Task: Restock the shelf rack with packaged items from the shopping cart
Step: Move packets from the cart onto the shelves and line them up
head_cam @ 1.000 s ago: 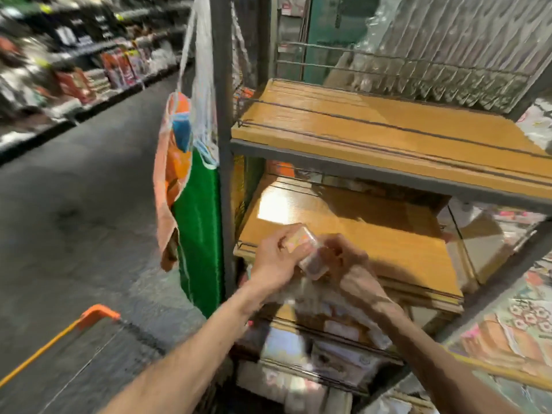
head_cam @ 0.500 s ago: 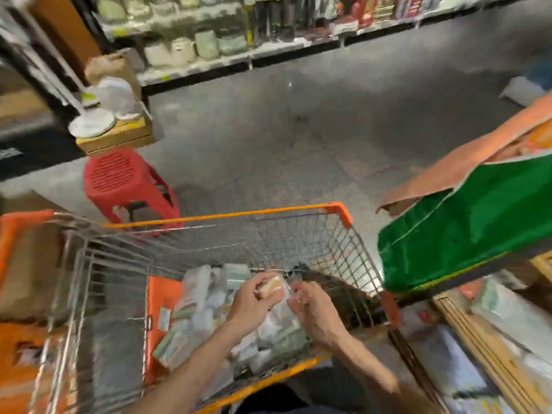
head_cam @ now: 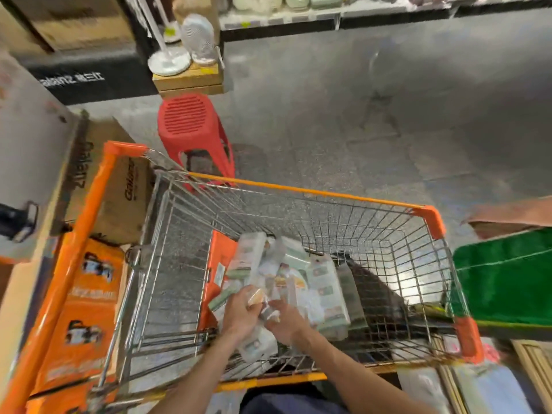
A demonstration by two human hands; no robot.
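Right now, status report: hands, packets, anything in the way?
Left grip holds small packet inside cart; right grip beside it, hold unclear. More packets piled in cart. Nothing blocking.

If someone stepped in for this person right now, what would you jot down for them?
Left hand: holds a small packet over the shopping cart.
Right hand: at the same packet, grip too blurred to tell.
Packaged items: a pile lies in the cart.
Done: not visible here.
To do: carry the packets to the shelf rack, which is out of clear view.
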